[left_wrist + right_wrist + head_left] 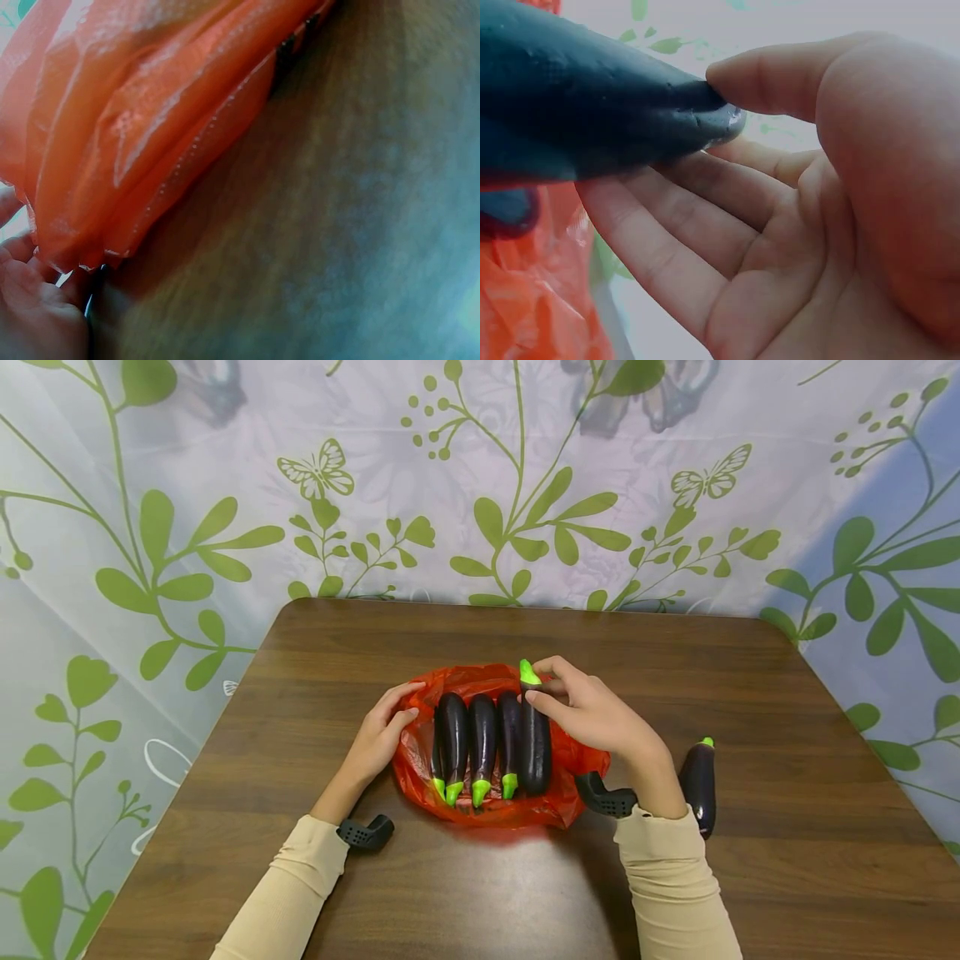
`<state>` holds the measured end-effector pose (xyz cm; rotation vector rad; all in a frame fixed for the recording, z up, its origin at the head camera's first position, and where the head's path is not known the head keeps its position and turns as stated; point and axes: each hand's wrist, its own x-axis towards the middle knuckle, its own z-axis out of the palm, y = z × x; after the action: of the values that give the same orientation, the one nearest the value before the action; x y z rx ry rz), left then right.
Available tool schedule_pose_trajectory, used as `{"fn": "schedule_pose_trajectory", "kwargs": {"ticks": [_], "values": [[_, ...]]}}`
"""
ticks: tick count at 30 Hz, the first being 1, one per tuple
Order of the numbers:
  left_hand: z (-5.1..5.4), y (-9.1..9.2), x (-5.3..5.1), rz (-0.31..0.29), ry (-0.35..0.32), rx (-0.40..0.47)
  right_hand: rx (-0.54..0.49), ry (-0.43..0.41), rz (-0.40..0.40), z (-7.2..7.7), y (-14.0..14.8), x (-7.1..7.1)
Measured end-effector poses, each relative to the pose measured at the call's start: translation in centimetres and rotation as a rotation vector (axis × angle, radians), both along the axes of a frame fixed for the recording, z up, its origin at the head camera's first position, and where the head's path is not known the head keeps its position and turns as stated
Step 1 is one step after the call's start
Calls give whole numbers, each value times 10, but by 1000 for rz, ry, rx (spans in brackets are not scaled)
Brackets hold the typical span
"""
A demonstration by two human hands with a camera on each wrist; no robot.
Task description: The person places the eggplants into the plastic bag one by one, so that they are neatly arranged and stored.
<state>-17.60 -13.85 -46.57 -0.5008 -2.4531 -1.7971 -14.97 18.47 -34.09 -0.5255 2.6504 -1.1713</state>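
Observation:
A red plastic bag (pixel 491 814) lies spread wide on the table, with several dark purple eggplants (pixel 483 739) side by side in it, their green stems toward the near side. At the bag's left rim, my left hand (pixel 377 735) holds the plastic; folds of the bag (pixel 150 127) hide part of the fingers in the left wrist view. My right hand (pixel 592 706) pinches another eggplant (pixel 536 743) near its upper end, thumb on one side and fingers on the other. This one has its green stem pointing away, and it lies over the bag's right part.
One more eggplant (pixel 699 789) lies on the wooden table (pixel 787 793), right of the right wrist. A patterned curtain (pixel 480 485) hangs behind the table's far edge. Black wrist devices (pixel 366 833) sit at both sleeves.

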Motion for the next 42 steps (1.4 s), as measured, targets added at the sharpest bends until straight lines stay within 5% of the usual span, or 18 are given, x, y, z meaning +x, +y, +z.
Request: {"fn": "schedule_pose_trajectory", "kwargs": {"ticks": [10,24,32,42], "values": [[-1,0,0,-5,-3,9,10,-110,39,-14,-13,-3],[-1,0,-1,-2,1,2,-112,-282,89,-32,-27,-9],[-1,1,-1,-4,2,5,-11,-262,61,-34,-21,-10],[-2,-1,0,-3,-8,2,-20,-362,-7,-34,-7,-12]]}}
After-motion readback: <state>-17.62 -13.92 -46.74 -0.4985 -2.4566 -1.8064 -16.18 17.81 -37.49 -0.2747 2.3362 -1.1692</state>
